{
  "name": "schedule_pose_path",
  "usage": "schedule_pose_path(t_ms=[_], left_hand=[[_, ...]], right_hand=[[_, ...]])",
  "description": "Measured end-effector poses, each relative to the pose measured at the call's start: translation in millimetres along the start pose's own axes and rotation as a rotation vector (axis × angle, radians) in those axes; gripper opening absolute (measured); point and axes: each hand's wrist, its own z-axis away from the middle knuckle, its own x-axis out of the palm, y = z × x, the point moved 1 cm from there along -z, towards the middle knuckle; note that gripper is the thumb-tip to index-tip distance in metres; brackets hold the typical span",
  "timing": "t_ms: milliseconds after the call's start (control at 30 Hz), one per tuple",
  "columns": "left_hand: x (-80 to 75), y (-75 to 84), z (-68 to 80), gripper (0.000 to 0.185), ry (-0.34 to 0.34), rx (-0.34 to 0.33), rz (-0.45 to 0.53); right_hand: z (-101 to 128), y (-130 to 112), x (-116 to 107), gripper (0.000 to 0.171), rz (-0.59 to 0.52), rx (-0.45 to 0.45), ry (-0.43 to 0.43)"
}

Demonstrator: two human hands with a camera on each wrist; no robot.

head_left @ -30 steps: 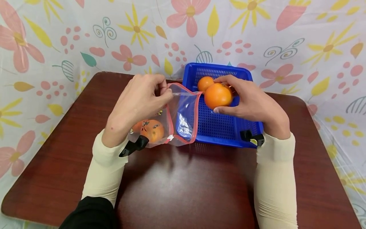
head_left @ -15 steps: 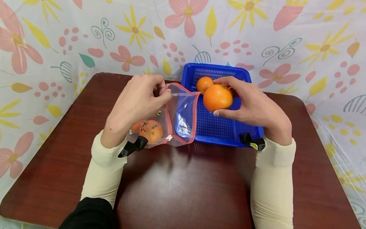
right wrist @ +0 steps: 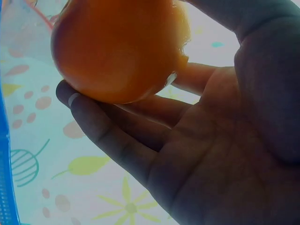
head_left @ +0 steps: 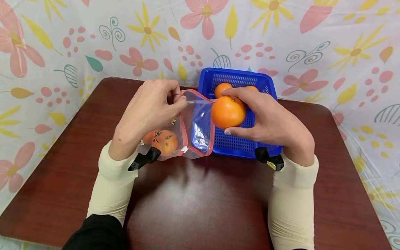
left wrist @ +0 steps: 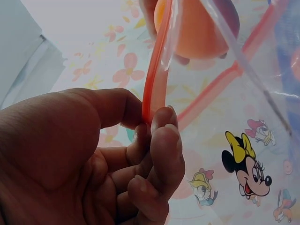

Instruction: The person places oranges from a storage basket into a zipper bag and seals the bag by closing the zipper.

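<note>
Brown bench (head_left: 200,201): left hand (head_left: 150,111) pinches bag (head_left: 187,132) open; right hand (head_left: 268,121) holds orange (head_left: 228,111) at its mouth, over basket (head_left: 237,142).

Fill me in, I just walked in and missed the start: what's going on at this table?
A person is handling oranges at a brown table. The left hand pinches the red-edged rim of a clear zip bag, holding its mouth open; the bag already has at least one orange inside. The right hand grips an orange right at the bag's opening, above the blue basket, where two more oranges sit at the back.
</note>
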Motion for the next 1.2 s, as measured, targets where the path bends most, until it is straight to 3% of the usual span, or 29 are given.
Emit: schedule_pose_path(t_ms=[367,867,1200], left_hand=[[-2.3,-2.1,1.9,0.021,0.007,0.000,0.006],[-2.7,1.6,3.2,0.021,0.031,0.035,0.005],[-6.3,-0.8,3.7,0.020,0.033,0.025,0.011]], right_hand=[[-17.2,-20.1,12.7,0.078,-0.039,-0.110,-0.058],[-29.5,-32.7,28.1,0.075,-0.059,-0.119,-0.072],[-46.0,-35.8,41.0,0.073,-0.005,-0.132,-0.057]])
